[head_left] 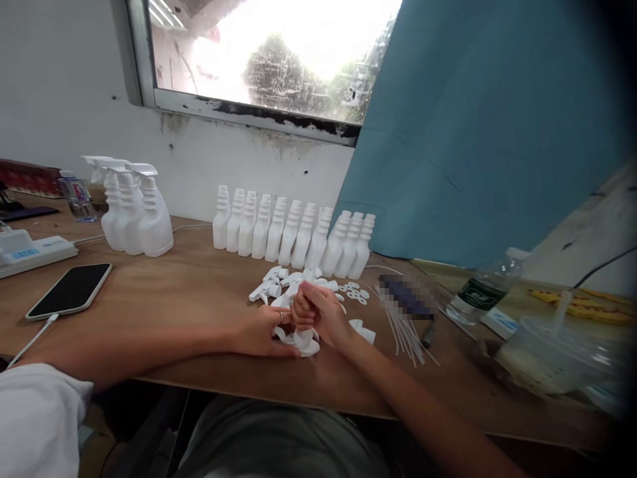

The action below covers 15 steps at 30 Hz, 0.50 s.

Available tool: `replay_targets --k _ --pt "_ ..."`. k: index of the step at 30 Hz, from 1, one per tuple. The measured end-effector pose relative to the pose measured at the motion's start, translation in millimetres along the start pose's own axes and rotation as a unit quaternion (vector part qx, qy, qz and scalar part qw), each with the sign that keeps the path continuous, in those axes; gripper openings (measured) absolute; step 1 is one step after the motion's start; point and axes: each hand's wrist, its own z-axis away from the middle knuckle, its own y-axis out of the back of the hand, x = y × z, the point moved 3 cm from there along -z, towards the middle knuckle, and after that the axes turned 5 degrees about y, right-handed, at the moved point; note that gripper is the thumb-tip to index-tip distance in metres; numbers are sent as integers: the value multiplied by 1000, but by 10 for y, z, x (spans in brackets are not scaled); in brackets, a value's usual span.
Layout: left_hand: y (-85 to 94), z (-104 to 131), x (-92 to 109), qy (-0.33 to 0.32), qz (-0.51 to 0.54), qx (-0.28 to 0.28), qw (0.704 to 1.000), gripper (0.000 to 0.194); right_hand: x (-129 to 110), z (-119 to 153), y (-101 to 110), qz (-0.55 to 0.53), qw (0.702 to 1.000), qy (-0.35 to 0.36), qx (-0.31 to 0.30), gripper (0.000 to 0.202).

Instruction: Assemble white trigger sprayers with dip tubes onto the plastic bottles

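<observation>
My left hand (266,332), with a ring on one finger, is closed around a white plastic spray head part (304,342) low on the wooden table (199,299). Right above that part, my right hand (318,313) is curled into a fist; whatever its fingers may hold is hidden. Behind both hands lies a pile of white spray heads (271,285). Small white rings (354,292) lie to the right of the pile, and another white piece (363,330) rests beside my right wrist.
Several open white bottles (276,229) stand in a row at the back. Three bottles with spray tops (137,219) and a phone (70,291) are at left. Thin white tubes (405,335), a water bottle (480,292) and a plastic cup (542,358) are at right.
</observation>
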Motion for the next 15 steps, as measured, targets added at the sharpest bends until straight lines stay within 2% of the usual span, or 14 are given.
replay_targets --k 2,4,5,6,9,10,11,12,13,14,15 --pt "68 -26 25 23 56 22 998 43 -196 127 67 117 988 98 3 21" --pt "162 -74 81 38 111 42 992 44 -396 294 117 269 940 208 16 59" --pt "206 -106 120 50 138 44 988 44 -464 367 124 358 904 235 6 73" --pt "244 -143 165 61 162 42 984 43 -510 422 118 449 857 252 -18 78" --pt "332 -274 348 63 201 14 977 43 -556 467 96 648 695 298 -90 70" --pt "367 -325 414 47 195 -9 980 44 -571 452 104 675 655 326 -92 65" --pt "424 -380 470 23 176 -27 984 46 -594 432 122 684 630 358 -81 62" --pt "521 -443 504 -4 143 -26 989 46 -629 413 152 679 621 387 -57 58" --pt "660 -515 506 -27 95 -8 995 46 -674 397 194 665 626 407 -20 54" --pt "862 -593 472 -50 42 55 996 42 -730 391 245 646 638 418 31 50" --pt "1120 -667 394 -58 -17 159 985 36 -798 399 304 618 656 422 101 47"
